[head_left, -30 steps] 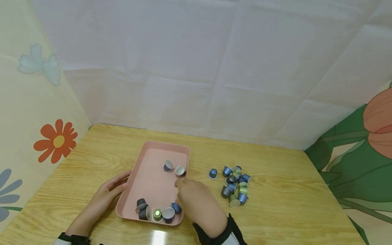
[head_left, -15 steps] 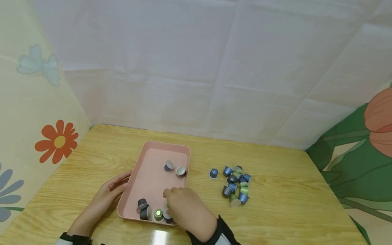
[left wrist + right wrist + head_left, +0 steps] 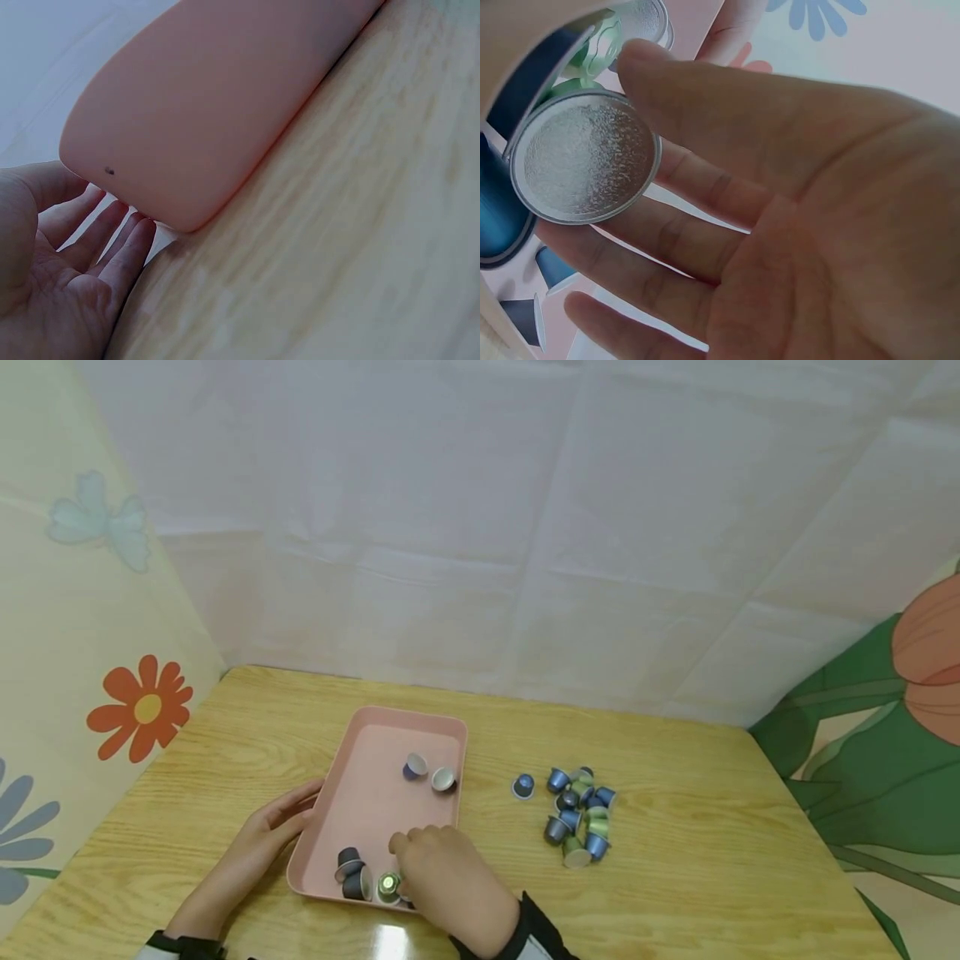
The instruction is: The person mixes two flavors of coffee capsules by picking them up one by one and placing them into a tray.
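Note:
A pink tray [image 3: 360, 814] lies on the table with coffee capsules in it. My left hand [image 3: 262, 839] touches its left side, fingers loosely bent against the outer wall, as the left wrist view also shows. Over the tray's near right corner, my right hand [image 3: 453, 881] pinches a green coffee capsule [image 3: 585, 157] between thumb and fingers, its silver foil lid facing the wrist camera. Below that hand sits an upright green capsule [image 3: 388, 887], beside two dark capsules [image 3: 356, 883]. Blue capsules near the corner are mostly hidden by the hand in the head view.
Two capsules [image 3: 442, 779] lie at the tray's far right. On the table to the right is a cluster of blue, green and dark capsules [image 3: 581, 818], with a single blue capsule [image 3: 523, 786] beside it. A white cloth [image 3: 480, 527] hangs behind the table [image 3: 675, 827].
My right hand has moved left from the tray's right edge over the near row, now covering capsules there that showed before. The left hand stays at the tray's side.

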Available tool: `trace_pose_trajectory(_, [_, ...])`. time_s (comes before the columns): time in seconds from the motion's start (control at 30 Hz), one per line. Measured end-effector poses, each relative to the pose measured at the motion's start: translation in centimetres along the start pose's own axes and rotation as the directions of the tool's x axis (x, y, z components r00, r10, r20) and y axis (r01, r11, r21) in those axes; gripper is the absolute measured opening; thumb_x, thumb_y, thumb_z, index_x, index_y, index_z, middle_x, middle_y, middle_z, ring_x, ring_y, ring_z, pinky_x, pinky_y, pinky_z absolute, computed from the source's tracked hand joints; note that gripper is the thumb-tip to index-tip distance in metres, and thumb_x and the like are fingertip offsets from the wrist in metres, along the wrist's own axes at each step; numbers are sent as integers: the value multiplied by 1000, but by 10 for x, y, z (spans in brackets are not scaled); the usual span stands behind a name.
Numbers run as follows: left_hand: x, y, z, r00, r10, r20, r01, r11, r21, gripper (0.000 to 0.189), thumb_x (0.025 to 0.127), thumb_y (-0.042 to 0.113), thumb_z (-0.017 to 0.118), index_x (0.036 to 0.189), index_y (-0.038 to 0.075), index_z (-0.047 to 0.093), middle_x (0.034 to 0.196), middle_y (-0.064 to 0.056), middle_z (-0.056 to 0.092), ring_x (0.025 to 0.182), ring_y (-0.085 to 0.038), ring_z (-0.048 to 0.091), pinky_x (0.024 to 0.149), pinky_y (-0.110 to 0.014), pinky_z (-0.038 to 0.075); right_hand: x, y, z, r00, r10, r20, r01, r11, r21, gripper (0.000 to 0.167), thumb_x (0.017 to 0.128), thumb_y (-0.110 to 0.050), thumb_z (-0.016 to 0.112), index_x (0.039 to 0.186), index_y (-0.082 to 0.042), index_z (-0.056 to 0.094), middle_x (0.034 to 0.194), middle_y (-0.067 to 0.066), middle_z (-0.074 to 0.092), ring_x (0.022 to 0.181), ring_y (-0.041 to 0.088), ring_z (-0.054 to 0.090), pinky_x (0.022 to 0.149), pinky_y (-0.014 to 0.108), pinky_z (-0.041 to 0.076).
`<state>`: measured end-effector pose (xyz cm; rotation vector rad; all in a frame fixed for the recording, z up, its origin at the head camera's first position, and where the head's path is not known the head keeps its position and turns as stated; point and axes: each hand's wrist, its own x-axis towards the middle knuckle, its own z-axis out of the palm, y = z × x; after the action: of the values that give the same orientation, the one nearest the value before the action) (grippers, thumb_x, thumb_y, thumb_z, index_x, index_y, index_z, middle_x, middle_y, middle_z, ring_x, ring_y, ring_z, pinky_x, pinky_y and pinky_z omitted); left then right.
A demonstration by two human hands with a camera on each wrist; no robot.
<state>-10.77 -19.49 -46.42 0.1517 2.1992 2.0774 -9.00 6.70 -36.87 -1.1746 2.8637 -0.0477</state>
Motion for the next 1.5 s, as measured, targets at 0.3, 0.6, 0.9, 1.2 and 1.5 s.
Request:
trace_pose_trajectory(0.3, [0, -1, 0, 1000, -1, 2, 2, 1000, -6, 53, 103, 17, 54, 148, -8, 38, 146, -31, 42, 114, 5, 54, 92, -15, 46, 2, 2, -1, 1000, 10, 28, -10, 1000, -2, 24, 84, -24, 81, 103, -14, 71, 84, -4, 67, 73, 7, 59, 65, 23, 48])
trace_pose_trajectory(0.6, [0, -2, 0, 999, 36, 4, -36, 999, 2, 52, 104, 15, 53, 146, -11, 38, 144, -34, 42, 115, 6, 54, 92, -15, 46, 1, 5, -3, 1000, 6, -7, -6, 1000, 17, 22, 84, -19, 80, 104, -13, 71, 84, -3, 67, 71, 7, 58, 63, 23, 48])
trace_pose_trajectory(0.9, [-1, 0, 0, 1000, 19, 6, -19, 1000, 3, 52, 103, 15, 54, 147, -9, 38, 145, -32, 42, 115, 6, 53, 93, -15, 46, 0, 9, -6, 1000, 7, 10, -7, 1000, 30, 33, 85, -27, 80, 113, -13, 70, 95, -3, 70, 81, 8, 63, 72, 25, 52])
trace_pose_trajectory(1.2, [-1, 1, 0, 1000, 25, 9, -25, 1000, 0, 52, 104, 15, 53, 147, -9, 38, 145, -32, 41, 115, 6, 53, 93, -16, 46, 3, 21, -12, 993, -25, -113, 35, 996, 87, 28, 89, -20, 76, 115, -11, 69, 101, -2, 70, 89, 10, 64, 78, 25, 53])
trace_pose_trajectory(1.5, [-1, 0, 1, 1000, 9, -2, -9, 1000, 10, 52, 103, 16, 54, 147, -9, 38, 145, -31, 42, 114, 7, 53, 93, -15, 45, 6, 40, -13, 981, 53, -185, -37, 995, 89, 27, 91, -17, 74, 117, -12, 68, 104, 0, 70, 92, 15, 65, 81, 29, 54])
